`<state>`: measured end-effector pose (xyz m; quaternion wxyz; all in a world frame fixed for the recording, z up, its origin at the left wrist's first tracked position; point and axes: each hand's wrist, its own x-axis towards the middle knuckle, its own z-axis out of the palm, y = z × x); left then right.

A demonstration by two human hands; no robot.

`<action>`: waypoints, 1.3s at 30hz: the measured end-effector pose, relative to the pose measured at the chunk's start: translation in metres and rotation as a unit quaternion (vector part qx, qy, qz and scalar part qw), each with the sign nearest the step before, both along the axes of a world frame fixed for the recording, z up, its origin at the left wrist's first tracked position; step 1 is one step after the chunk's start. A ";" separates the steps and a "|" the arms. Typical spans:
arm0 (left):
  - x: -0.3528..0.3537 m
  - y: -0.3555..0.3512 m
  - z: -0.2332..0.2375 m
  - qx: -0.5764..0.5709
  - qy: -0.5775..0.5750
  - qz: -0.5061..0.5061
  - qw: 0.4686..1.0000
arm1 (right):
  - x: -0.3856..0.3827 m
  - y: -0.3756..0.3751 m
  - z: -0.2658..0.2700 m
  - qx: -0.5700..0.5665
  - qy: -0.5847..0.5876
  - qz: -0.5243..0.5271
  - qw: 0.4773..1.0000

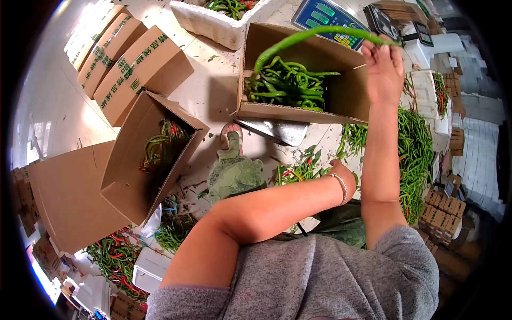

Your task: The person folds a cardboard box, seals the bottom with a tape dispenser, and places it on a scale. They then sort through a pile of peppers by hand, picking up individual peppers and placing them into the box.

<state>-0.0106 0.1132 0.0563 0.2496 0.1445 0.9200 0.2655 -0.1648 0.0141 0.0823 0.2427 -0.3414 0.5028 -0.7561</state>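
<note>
My right hand [385,69] is raised beside the open cardboard box [304,113], fingers closed on one end of a very long green chili pepper [304,38]. The pepper arches left over the box, and its far end hangs down at the box's left side. Inside the box lies a heap of long green chili peppers [290,85]. My left hand [344,178], with a bracelet [341,188] at the wrist, is low over loose green and red peppers [304,168] on the floor. Its fingers are mostly hidden, so its grip does not show.
A second open box [120,184] with a few peppers stands left. Closed cartons [141,74] lean beyond it. A foam box [210,26] and digital scale [325,21] are at the back. A large pepper pile [416,160] lies right.
</note>
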 end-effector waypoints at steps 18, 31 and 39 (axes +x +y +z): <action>-0.010 0.042 -0.051 0.078 0.147 0.158 0.973 | 0.084 -0.116 -0.169 0.438 0.538 0.458 0.556; -0.005 0.006 -0.004 0.003 0.018 -0.008 1.000 | 0.024 -0.058 -0.032 0.151 0.121 0.257 0.947; -0.006 -0.001 0.010 -0.005 -0.022 -0.047 0.999 | -0.014 -0.018 -0.013 -0.004 -0.133 0.106 0.985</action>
